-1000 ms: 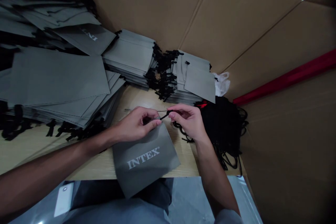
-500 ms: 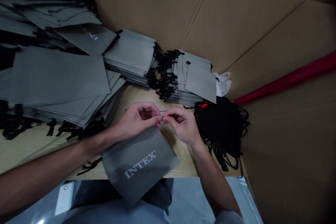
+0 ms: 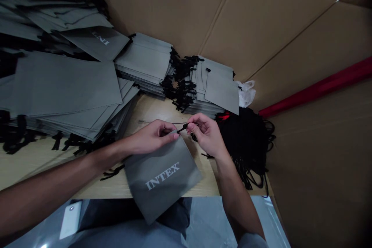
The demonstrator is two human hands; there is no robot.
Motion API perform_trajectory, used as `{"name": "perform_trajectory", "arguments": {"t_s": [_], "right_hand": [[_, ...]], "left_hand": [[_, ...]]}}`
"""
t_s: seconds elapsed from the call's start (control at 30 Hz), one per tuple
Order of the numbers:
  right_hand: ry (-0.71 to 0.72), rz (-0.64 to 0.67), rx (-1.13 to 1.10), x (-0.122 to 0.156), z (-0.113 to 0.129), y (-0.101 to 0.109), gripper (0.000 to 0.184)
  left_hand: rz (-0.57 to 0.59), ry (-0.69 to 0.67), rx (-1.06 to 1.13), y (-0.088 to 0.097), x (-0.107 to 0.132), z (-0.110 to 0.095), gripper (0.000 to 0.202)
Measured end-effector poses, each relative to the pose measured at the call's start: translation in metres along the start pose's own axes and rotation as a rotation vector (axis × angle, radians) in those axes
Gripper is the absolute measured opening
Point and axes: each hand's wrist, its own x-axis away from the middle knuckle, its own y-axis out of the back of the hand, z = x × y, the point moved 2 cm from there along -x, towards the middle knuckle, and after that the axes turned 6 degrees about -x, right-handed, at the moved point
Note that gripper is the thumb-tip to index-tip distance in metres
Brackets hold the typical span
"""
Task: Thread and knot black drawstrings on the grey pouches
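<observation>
Evidently the gray bag (image 3: 162, 180), printed INTEX, is a light thing: at the lower middle of the frame its thin sheet reaches past the front edge of the table (image 3: 116, 190) nearly flat, so I judge it soft but with some body. The left hand (image 3: 157, 136) pinches its upper corner between thumb and fingers, a sensible hold, since a grip lower down would probably let the top edge flop. Near the centre of the frame, the right hand (image 3: 207, 135) pinches a short black cord (image 3: 182, 128) just beside that corner. The cord looks limp and may slip unless nipped close to its dark lump. A thin rod (image 3: 174, 123) shows behind the hands; whether the right fingers touch it, I cannot tell. Neither bag nor cord seems fragile, though a hard tug could strain the corner.
</observation>
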Motion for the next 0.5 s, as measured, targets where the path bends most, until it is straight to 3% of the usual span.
{"name": "perform_trajectory", "arguments": {"t_s": [0.1, 0.17, 0.27, 0.5], "right_hand": [[0.006, 0.125, 0.074, 0.002, 0.003, -0.001, 0.037], [0.022, 0.167, 0.122, 0.003, 0.003, -0.002, 0.031], [-0.013, 0.118, 0.124, 0.004, -0.002, -0.002, 0.016], [-0.09, 0.076, 0.034, -0.001, -0.011, -0.001, 0.022]], "left_hand": [[-0.004, -0.021, -0.069, 0.001, 0.002, 0.002, 0.045], [-0.02, -0.046, -0.111, 0.0, 0.003, 0.002, 0.043], [-0.019, -0.062, -0.181, -0.001, 0.004, -0.002, 0.043], [0.007, -0.143, -0.285, -0.004, 0.008, -0.009, 0.038]]}}
